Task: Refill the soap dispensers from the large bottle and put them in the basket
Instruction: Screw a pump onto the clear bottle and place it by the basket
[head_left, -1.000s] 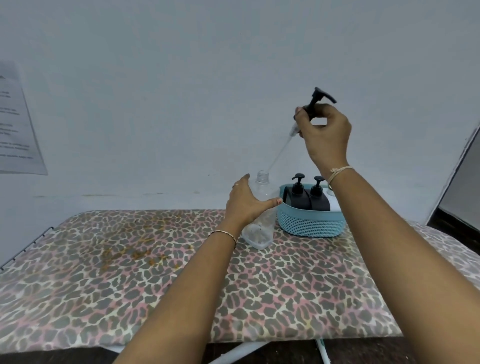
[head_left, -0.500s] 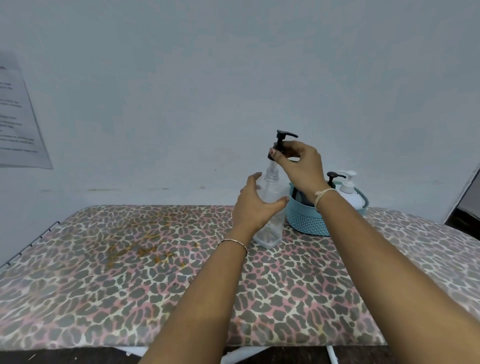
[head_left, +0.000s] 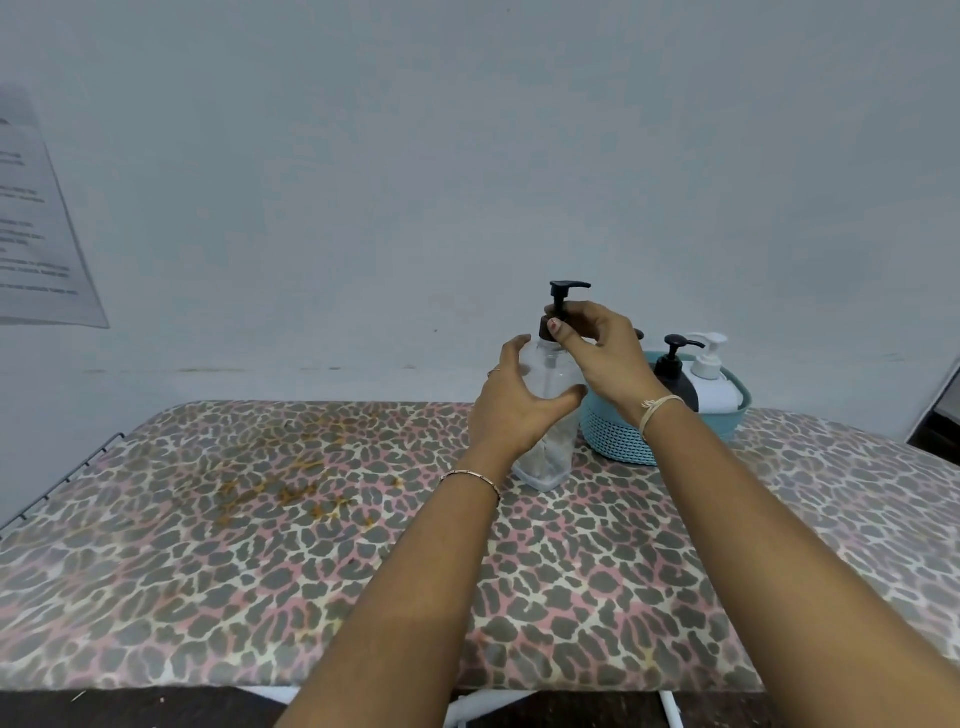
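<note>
A clear soap dispenser bottle stands on the leopard-print board, just left of the teal basket. My left hand grips the bottle's body. My right hand pinches the collar of the black pump, which sits on the bottle's neck. Inside the basket stand a black dispenser and a white dispenser. Part of a third pump head peeks out behind my right hand.
The leopard-print ironing board carries orange stains left of centre, and a wire rack runs along its left end. A paper sheet hangs on the wall at left. A dark doorway edge is at far right.
My right hand has brought the black pump down from high above the bottle and seated it on the neck. My left hand stays on the bottle.
</note>
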